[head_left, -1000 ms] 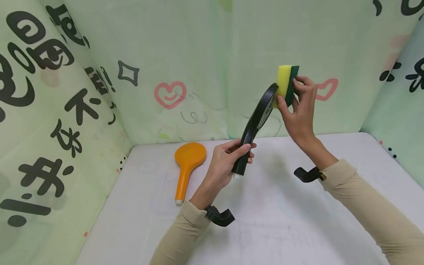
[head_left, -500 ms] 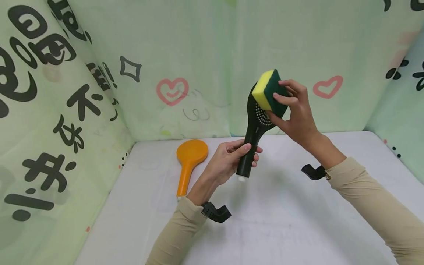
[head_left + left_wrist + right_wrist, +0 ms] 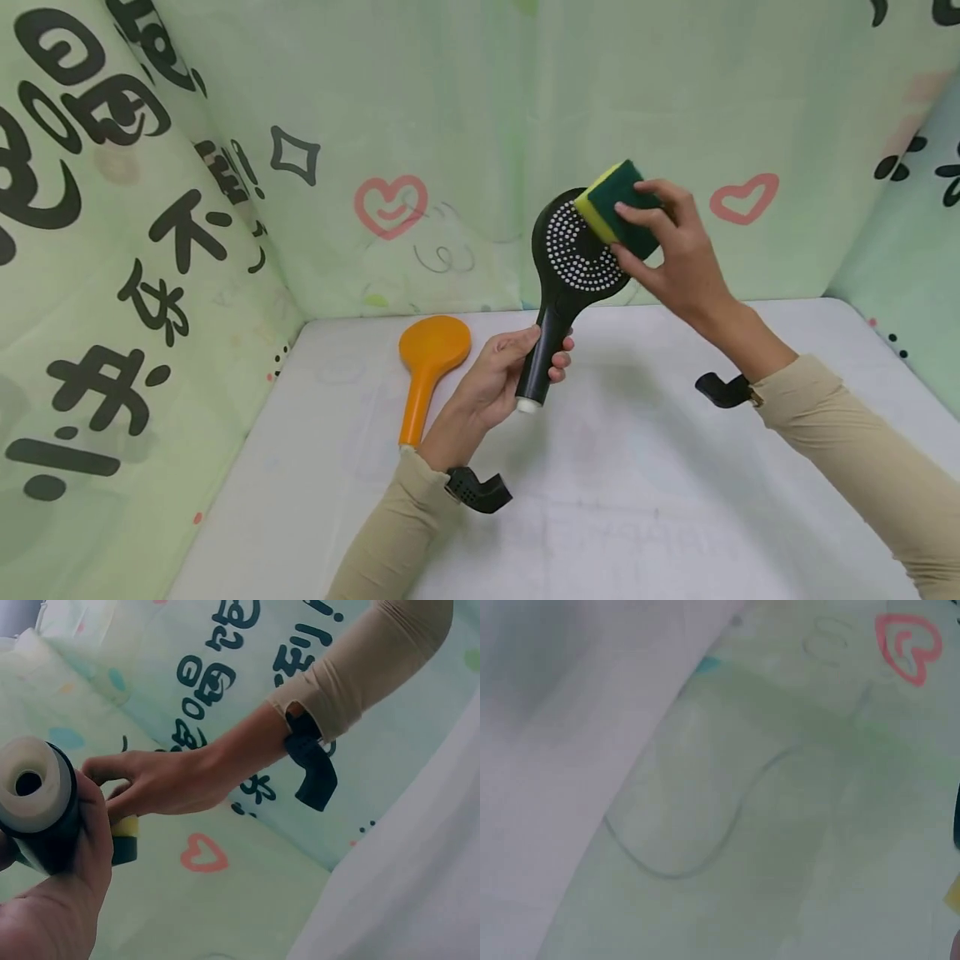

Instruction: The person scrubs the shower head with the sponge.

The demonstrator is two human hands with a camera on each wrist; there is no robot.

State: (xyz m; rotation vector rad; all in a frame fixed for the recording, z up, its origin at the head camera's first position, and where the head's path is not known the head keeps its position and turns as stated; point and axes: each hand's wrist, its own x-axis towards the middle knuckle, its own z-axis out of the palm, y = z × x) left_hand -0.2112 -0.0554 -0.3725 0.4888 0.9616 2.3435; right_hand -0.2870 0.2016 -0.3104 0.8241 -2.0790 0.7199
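A black shower head [image 3: 558, 283] with rows of pale nozzles is held up above the table, its face toward the head camera. My left hand [image 3: 491, 379] grips its handle, and the white threaded end [image 3: 30, 780] pokes out below, large in the left wrist view. At the upper right of the nozzle face is a yellow and green sponge [image 3: 626, 208], yellow side toward the face. My right hand [image 3: 678, 254] pinches the sponge from its green side. In the right wrist view only a sliver of the yellow sponge [image 3: 952, 896] shows at the right edge.
An orange shower head [image 3: 431, 367] lies on the white table [image 3: 600, 500], left of my left hand, its lower end partly behind the left wrist. Pale green printed cloth [image 3: 465, 125] stands behind the table and at both sides.
The black shower head has turned from side-on until its nozzle face shows, and tilted slightly left. The sponge has swung so its green side faces the camera, now at the face's upper right edge.
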